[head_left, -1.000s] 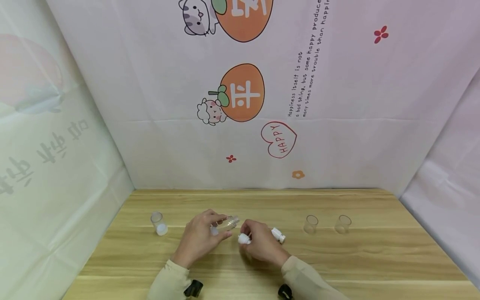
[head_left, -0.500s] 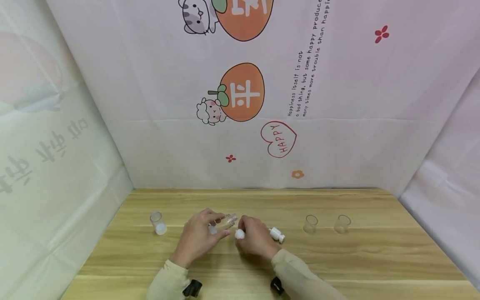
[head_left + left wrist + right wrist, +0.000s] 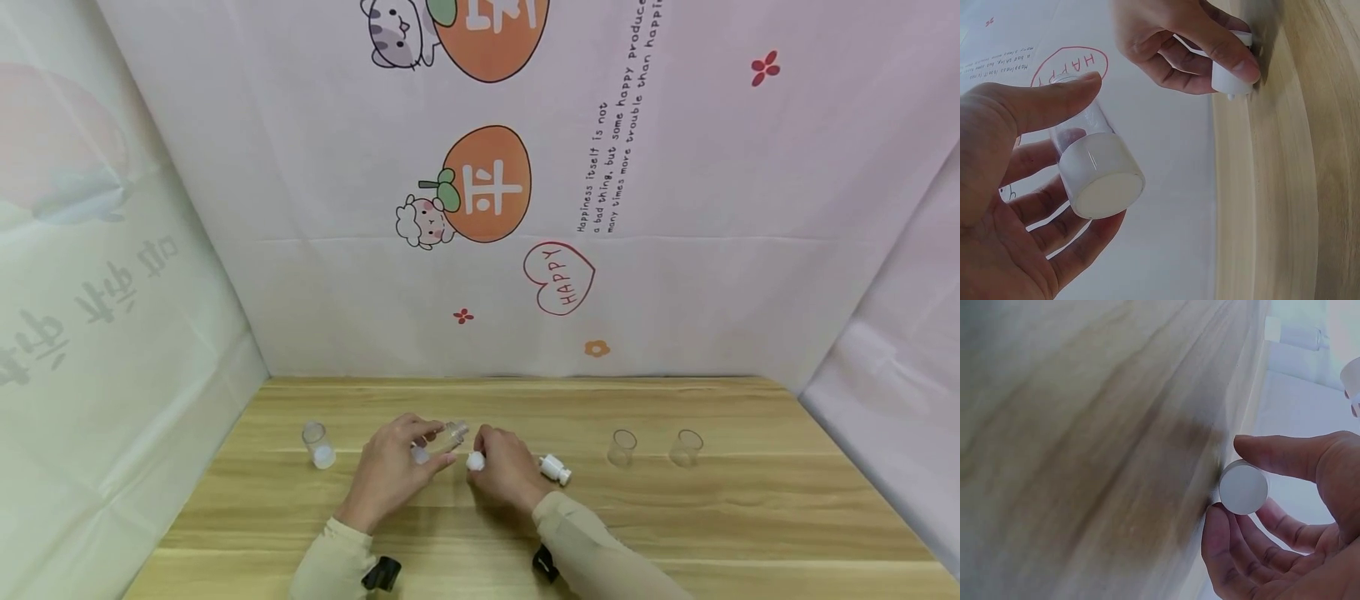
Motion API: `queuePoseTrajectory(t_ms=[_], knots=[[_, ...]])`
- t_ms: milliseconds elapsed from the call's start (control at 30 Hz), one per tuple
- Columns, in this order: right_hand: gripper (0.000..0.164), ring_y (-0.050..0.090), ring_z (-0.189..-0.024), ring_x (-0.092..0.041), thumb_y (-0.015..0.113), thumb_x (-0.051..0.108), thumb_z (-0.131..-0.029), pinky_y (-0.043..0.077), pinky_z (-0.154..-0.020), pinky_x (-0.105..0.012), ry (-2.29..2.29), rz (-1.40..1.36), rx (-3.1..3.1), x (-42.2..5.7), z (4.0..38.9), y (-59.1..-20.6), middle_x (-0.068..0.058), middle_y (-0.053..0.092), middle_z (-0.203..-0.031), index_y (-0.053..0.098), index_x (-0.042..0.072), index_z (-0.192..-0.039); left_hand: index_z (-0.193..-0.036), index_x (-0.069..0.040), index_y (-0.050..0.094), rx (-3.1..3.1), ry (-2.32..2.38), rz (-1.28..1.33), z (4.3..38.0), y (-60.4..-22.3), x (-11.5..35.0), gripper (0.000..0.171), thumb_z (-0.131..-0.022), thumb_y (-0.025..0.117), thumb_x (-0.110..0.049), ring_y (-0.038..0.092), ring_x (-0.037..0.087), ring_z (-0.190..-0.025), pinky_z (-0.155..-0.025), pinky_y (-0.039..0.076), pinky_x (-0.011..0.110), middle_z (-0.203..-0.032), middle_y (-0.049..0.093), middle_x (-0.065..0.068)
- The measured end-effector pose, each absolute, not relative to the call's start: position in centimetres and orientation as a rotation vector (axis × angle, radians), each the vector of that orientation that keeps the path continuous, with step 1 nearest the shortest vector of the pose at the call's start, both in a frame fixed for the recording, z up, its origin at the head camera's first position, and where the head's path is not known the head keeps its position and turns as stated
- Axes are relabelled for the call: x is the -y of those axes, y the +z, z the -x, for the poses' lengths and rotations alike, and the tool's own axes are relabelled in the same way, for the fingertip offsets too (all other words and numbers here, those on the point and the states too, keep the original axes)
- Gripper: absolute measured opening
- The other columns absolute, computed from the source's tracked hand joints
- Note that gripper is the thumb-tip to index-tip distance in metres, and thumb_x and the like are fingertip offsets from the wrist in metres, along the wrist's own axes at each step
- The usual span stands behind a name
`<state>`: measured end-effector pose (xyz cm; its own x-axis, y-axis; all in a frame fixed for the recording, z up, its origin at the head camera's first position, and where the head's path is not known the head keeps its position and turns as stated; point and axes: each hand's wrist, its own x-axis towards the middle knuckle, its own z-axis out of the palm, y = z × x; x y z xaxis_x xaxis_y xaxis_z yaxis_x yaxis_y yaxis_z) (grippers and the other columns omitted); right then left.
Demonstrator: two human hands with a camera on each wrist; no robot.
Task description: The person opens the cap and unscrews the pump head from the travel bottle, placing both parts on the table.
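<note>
My left hand (image 3: 388, 468) grips a small clear bottle (image 3: 1100, 172) between thumb and fingers, above the table and tilted with its neck toward the right hand. The bottle's bottom part is white. Close on its right, my right hand (image 3: 507, 468) pinches a white pump top (image 3: 476, 461) low over the table, apart from the bottle. A flat round white end of the pump top (image 3: 1244, 487) faces the right wrist camera. In the left wrist view, a small nub sticks out of the pump top's lower end, and fingers hide part of its side.
Just right of the right hand lies a second white pump top (image 3: 555, 470). Another clear bottle with a white bottom (image 3: 318, 446) stands at the left. Two clear cup-like caps (image 3: 622, 448) stand on the right of the wooden table (image 3: 750, 517). A printed cloth wall rises behind.
My right hand has moved slightly left and away from me, turning the pump top more upright. The left hand with the bottle has shifted a little left and away from me.
</note>
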<state>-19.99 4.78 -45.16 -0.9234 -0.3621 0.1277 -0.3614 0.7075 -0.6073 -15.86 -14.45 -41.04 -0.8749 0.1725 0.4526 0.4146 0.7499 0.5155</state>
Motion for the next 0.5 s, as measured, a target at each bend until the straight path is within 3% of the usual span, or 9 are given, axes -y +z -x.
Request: queuePoseTrajectory(t_ms=[500], knots=[[0.032, 0.057, -0.074, -0.018, 0.086, 0.008, -0.076, 0.049, -0.062, -0.035, -1.012, 0.572, -2.926, -4.2, 20.5, -45.4, -0.007, 0.061, -0.085, 0.059, 0.004, -0.095, -0.106, -0.013, 0.079, 2.56, -0.884, 0.394, 15.7, -41.2, 16.0, 0.038, -0.076, 0.09, -0.033, 0.065, 0.012, -0.078, -0.066, 0.052, 0.028, -0.09, 0.07, -0.004]])
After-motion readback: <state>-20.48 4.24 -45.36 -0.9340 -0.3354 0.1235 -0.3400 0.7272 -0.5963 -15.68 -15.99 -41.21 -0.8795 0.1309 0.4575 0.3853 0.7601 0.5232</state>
